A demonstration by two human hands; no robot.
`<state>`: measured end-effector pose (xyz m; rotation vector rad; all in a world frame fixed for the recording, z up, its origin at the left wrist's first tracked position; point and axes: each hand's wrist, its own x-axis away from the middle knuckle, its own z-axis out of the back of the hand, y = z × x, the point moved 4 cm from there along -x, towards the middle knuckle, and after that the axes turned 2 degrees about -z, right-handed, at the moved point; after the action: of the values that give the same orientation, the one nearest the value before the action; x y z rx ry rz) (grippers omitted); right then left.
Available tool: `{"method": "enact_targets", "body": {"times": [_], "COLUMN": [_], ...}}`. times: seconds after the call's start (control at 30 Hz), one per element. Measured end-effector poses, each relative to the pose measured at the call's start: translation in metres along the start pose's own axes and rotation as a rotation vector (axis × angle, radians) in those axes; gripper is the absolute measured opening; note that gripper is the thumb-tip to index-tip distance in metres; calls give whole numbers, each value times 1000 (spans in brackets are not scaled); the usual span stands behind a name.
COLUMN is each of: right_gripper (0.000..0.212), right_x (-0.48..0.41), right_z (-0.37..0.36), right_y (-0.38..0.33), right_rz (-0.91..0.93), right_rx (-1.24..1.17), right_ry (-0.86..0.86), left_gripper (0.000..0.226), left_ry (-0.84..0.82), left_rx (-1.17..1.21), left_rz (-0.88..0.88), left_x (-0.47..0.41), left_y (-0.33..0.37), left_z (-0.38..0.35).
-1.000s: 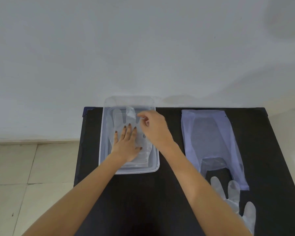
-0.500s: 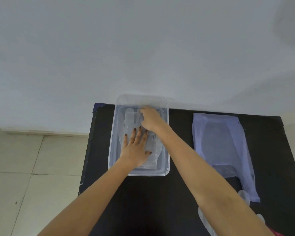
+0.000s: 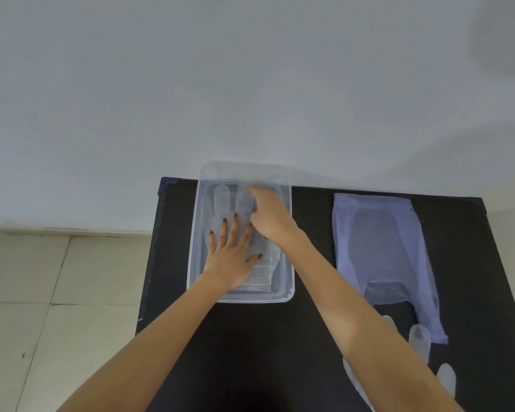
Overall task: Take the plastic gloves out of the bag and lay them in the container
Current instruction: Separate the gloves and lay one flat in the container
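Two bare arms, no sleeves, no watch, no rings. Left hand [image 3: 231, 257]: long nails, dark polish on all five. Right hand [image 3: 269, 214]: nails hidden. Arms long, thin.

right hand [image 3: 269, 217] reached farther — glove [image 3: 222, 200] flattened

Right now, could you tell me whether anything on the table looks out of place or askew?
One plastic glove lies loose on the black table near the bag, not in the container. The container also juts past the table's far edge. Both hands, left hand and right hand, are flattening a glove inside it.
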<state>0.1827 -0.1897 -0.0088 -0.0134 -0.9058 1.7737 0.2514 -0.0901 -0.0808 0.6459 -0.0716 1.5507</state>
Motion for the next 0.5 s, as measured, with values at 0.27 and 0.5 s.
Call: {"method": "enact_targets", "body": {"times": [0.27, 0.5], "right_gripper": [45, 29], "right_x": [99, 206], "right_z": [50, 50], "right_y": [34, 94], "right_rz": [-59, -250], "right_rx": [-409, -529], "right_ry": [444, 648], "left_gripper": [59, 34], "left_ry": [180, 270], "left_rx": [443, 567], "left_rz": [0, -53], "left_x": [37, 108], "left_y": [16, 69], "left_z": [50, 77]}}
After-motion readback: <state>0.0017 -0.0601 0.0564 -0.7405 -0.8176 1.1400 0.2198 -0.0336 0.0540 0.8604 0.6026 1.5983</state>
